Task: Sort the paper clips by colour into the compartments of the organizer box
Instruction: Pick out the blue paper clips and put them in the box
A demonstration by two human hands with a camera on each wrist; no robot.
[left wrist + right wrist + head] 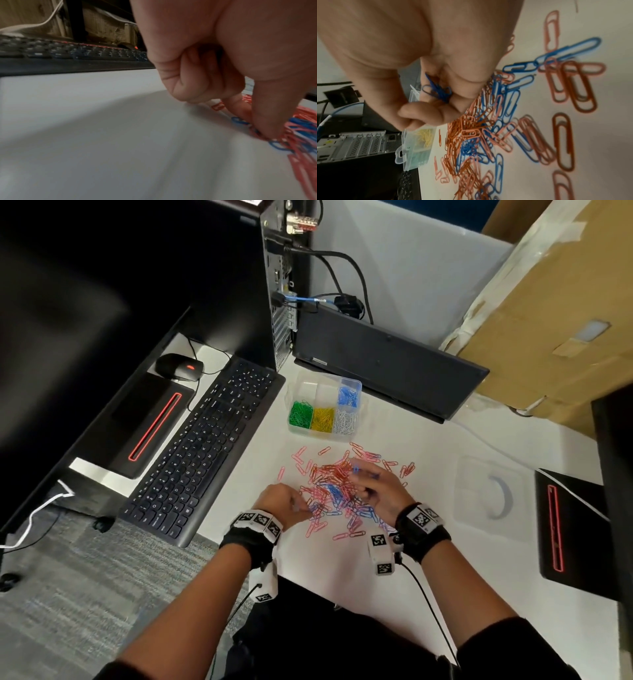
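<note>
You are well past halfway, by my reading. The organizer box (324, 405) already holds green, yellow and white clips in its near row and blue in one far compartment; two far compartments look empty. What remains is the loose pile of paper clips (337, 487) on the counter (428, 446), just in front of the box: red, pink and blue tangled together.

Your right hand (376, 491), over the pile, has its fingers (423, 112) curled round a small bunch of blue clips (438, 92). Your left hand (286, 503), at the pile's near-left edge, pinches downward into the clips with its fingers (267, 121); whether a clip is actually caught I cannot tell.

The clips are thin coated wire loops, smooth and prone to hooking one another. The box is clear rigid plastic with a hinged-latch tab, and its detached-looking transparent lid (486, 491) lies right of the pile.
</note>
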